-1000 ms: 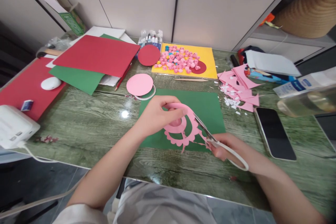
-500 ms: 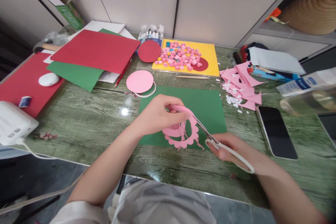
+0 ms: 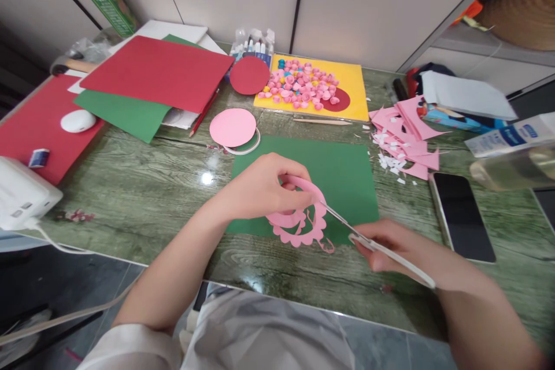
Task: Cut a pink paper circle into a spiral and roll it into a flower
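My left hand (image 3: 277, 188) pinches a pink paper spiral strip (image 3: 299, 237) with a scalloped edge, curled below the fingers. In my right hand (image 3: 390, 245) are white-handled scissors (image 3: 401, 263), whose blades point up and left and meet the strip's edge beside my left fingertips. A thin pink offcut (image 3: 326, 245) dangles from the strip. Both hands are above a green paper sheet (image 3: 342, 167). Just beyond my left hand lies a pink paper circle (image 3: 233, 127), partly over a white ring.
Pink rolled-paper flowers (image 3: 299, 84) crowd a yellow sheet (image 3: 353, 89) at the back. Pink scraps (image 3: 416, 144) and a phone (image 3: 463, 217) lie right. Red sheets (image 3: 156, 72) are stacked left, near a white charger (image 3: 26, 193). A wooden stick (image 3: 323, 121) lies behind the green sheet.
My right hand has shifted slightly right with the scissors, whose handles look closer together now. The offcut hangs in a different curl. The whole view has tilted a little.
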`<act>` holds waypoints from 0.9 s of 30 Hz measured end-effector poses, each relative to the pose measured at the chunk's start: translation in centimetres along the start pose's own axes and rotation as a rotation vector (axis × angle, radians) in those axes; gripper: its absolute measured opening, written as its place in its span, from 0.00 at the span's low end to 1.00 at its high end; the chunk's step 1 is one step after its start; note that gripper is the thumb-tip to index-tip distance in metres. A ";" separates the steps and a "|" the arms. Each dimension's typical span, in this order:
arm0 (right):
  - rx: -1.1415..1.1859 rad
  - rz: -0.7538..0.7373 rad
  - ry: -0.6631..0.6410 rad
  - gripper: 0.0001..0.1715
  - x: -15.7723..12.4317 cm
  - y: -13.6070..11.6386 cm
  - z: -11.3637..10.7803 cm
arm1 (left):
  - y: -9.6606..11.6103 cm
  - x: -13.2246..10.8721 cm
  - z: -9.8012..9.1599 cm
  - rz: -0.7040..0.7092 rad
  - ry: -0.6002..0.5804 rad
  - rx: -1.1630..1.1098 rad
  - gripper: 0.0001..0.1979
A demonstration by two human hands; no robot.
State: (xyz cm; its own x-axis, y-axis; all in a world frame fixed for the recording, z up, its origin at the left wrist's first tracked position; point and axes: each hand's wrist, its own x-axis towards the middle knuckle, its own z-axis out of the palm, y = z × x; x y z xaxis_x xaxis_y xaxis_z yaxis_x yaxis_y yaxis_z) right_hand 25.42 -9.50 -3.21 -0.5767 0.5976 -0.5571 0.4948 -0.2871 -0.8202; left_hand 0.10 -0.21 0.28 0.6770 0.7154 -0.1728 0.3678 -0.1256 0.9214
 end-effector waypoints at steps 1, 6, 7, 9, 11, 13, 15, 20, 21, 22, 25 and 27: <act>-0.019 0.018 0.004 0.30 -0.1 -0.4 0.0 | 0.0 0.0 0.0 -0.012 -0.015 -0.002 0.06; -0.098 0.094 0.013 0.29 -0.2 -1.8 0.0 | 0.1 -0.2 -0.3 -0.042 -0.105 0.043 0.05; -0.109 0.094 0.007 0.28 -0.2 -1.7 0.0 | 0.1 -0.2 -0.3 -0.044 -0.123 0.054 0.05; -0.122 0.080 -0.014 0.27 -0.2 -1.4 -0.1 | 0.1 -0.3 -0.4 -0.048 -0.159 0.072 0.05; -0.117 0.073 -0.039 0.24 -0.2 -0.8 -0.1 | 0.1 -0.3 -0.4 -0.047 -0.198 0.090 0.06; -0.104 0.075 -0.062 0.22 -0.2 -0.3 -0.2 | 0.0 -0.3 -0.4 -0.035 -0.228 0.117 0.07; -0.108 0.081 -0.079 0.21 -0.2 -0.1 -0.2 | -0.1 -0.3 -0.3 -0.029 -0.247 0.146 0.08; -0.231 0.060 -0.094 0.22 -0.2 0.0 -0.3 | -0.1 -0.4 -0.1 -0.029 -0.298 0.192 0.08; -0.257 0.058 -0.096 0.22 -0.2 0.0 -0.3 | -0.1 -0.4 -0.1 -0.032 -0.306 0.199 0.07; -0.279 0.059 -0.097 0.22 -0.2 0.0 -0.3 | 0.0 -0.4 -0.1 -0.038 -0.312 0.205 0.07; -0.309 0.070 -0.107 0.22 -0.1 0.0 -0.1 | 0.0 -0.4 0.0 -0.055 -0.334 0.213 0.08; -0.312 0.071 -0.110 0.21 -0.1 0.0 0.0 | 0.0 -0.3 0.1 -0.058 -0.346 0.218 0.07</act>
State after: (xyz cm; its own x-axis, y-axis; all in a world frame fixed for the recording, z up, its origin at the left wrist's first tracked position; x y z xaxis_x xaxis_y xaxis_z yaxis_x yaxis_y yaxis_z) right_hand 25.53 -9.56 -3.15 -0.5915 0.4953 -0.6362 0.7019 -0.0720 -0.7086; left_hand -0.10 -0.49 0.28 0.8121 0.4565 -0.3635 0.5130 -0.2615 0.8176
